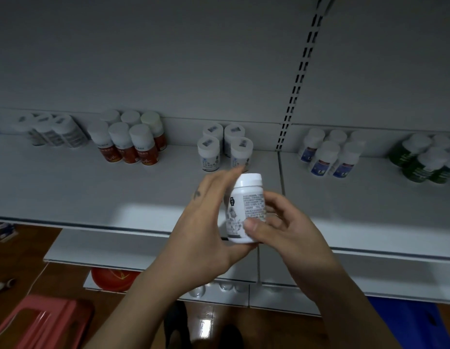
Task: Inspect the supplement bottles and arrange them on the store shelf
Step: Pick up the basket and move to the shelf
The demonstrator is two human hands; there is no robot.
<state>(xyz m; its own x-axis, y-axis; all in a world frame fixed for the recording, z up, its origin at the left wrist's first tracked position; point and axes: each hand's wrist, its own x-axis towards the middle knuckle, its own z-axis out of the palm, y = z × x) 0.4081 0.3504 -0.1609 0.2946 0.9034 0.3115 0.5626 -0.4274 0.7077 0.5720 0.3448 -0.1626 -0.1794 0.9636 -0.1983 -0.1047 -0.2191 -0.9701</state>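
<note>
Both hands meet on one white supplement bottle, held upright in front of the shelf edge with its printed label turned toward the camera. The left hand cups the bottle from 9 o'clock: its palm lies against the bottle's side and base, and its fingers are nearly straight, reaching up past the white cap toward 12 o'clock. The right hand closes on the bottle from 3 o'clock, with the thumb pressed across the lower label and the other fingers curled round the far side. On the shelf at 12 o'clock from the hands, just beyond the cap, stand four white-capped bottles. Red-labelled bottles cluster at 10 o'clock, and blue-labelled bottles at 2 o'clock.
</note>
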